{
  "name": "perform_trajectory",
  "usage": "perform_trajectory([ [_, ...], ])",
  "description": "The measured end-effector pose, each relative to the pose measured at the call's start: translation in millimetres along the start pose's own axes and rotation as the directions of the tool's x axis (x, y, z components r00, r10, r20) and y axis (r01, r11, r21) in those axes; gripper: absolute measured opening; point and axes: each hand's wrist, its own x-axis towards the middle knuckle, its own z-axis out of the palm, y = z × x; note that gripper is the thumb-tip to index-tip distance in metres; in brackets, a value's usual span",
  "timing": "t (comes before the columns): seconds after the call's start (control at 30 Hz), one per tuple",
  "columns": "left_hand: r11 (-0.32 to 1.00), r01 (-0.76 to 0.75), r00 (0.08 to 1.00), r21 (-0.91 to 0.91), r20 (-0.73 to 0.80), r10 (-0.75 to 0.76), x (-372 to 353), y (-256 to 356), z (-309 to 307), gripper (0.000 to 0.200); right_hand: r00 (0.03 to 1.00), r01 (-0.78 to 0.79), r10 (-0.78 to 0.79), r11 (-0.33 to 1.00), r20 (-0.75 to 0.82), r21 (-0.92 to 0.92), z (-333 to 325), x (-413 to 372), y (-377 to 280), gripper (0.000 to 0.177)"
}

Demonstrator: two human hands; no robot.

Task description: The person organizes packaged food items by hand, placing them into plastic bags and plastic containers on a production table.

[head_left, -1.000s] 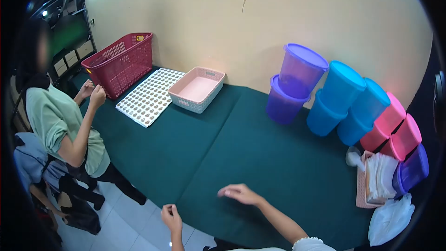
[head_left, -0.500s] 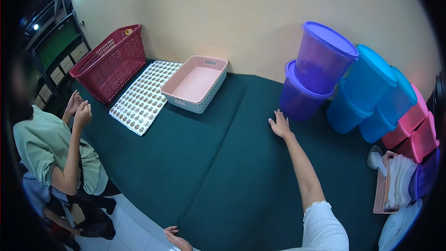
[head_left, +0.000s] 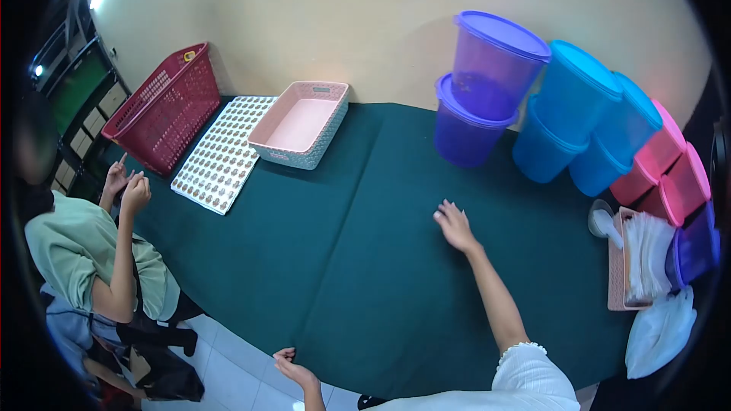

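My right hand (head_left: 454, 227) is over the dark green tablecloth (head_left: 365, 274), fingers stretched out and holding nothing. Beyond it stand two stacked purple containers (head_left: 495, 80) with lids, apart from my fingertips. My left hand (head_left: 297, 371) is low in the view by the table's front edge, loosely curled with thumb and fingers apart and nothing in it. Farther back lies a pink and grey-green basket (head_left: 301, 122), with nothing visible inside. To its left a stack of sheets (head_left: 225, 156) printed with rows of small round pictures lies flat.
A maroon laundry basket (head_left: 171, 110) stands at the back left. Blue containers (head_left: 579, 99) and pink containers (head_left: 662, 164) are stacked at the right. A pink basket (head_left: 617, 281) holds thin white packets, beside a scoop (head_left: 605, 224). A person in a green shirt (head_left: 91, 247) stands at the left.
My right hand has drawn back from the purple containers toward me. My left hand shows more fully. The view has shifted, and the other person's hands stay raised.
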Motion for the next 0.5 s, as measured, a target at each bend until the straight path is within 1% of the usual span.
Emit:
perform_trajectory([
  [0.03,1.000,-0.002,1.000,0.027,0.024,0.002,1,-1,-1,0.051,0.996,0.093,-0.092,0.979,0.013,-0.180,12,-21,-3,0.044],
  [0.07,1.000,-0.011,0.999,0.024,0.041,0.010,3,-2,0,0.051,0.984,0.179,-0.176,0.918,0.043,-0.354,25,-42,-10,0.046],
  [0.1,1.000,-0.020,0.999,0.003,0.051,0.020,4,-2,1,0.051,0.925,0.372,-0.310,0.861,0.221,-0.348,36,-77,-27,0.048],
  [0.13,1.000,-0.027,0.998,-0.012,0.062,0.027,5,-3,-1,0.052,0.761,0.508,-0.298,0.826,0.576,-0.243,21,-113,-81,0.049],
  [0.17,0.999,-0.005,0.993,-0.045,0.120,0.010,8,-6,-3,0.053,0.569,0.721,-0.550,0.691,0.612,-0.049,46,-162,-70,0.048],
  [0.2,0.999,-0.005,0.990,-0.037,0.143,0.010,7,-7,-4,0.053,0.269,0.758,-0.630,0.605,0.729,0.243,62,-203,-68,0.049],
  [0.23,0.996,-0.020,0.994,-0.091,0.102,0.030,7,-5,-1,0.052,0.092,0.533,-0.549,0.732,0.831,0.424,63,-230,-79,0.048],
  [0.27,0.988,-0.038,0.997,-0.149,0.063,0.048,7,-1,3,0.050,-0.117,0.245,-0.501,0.822,0.858,0.514,58,-250,-89,0.048],
  [0.3,0.991,-0.042,0.997,-0.129,0.065,0.051,6,2,2,0.050,-0.092,0.239,-0.502,0.827,0.860,0.508,47,-258,-90,0.048],
  [0.33,0.991,-0.041,0.994,-0.130,0.092,0.053,6,2,1,0.050,0.121,0.097,-0.519,0.854,0.846,0.511,29,-258,-89,0.046],
  [0.37,0.994,-0.048,0.990,-0.100,0.126,0.061,8,1,-1,0.050,0.330,-0.046,-0.487,0.847,0.808,0.529,10,-258,-85,0.045],
  [0.4,0.996,-0.058,0.985,-0.071,0.159,0.069,9,0,-2,0.049,0.592,0.040,-0.420,0.868,0.688,0.496,-10,-258,-72,0.041],
  [0.43,0.996,-0.074,0.983,-0.050,0.161,0.082,10,-1,-3,0.045,0.828,0.116,-0.325,0.897,0.458,0.427,-31,-260,-56,0.037],
  [0.47,0.995,-0.079,0.979,-0.053,0.184,0.087,11,-3,-3,0.045,0.953,0.085,-0.176,0.936,0.245,0.340,-53,-265,-39,0.034],
  [0.5,0.991,-0.125,0.976,0.037,0.187,0.116,13,-6,-3,0.042,0.996,-0.009,-0.018,0.956,0.086,0.295,-74,-271,-16,0.031],
])
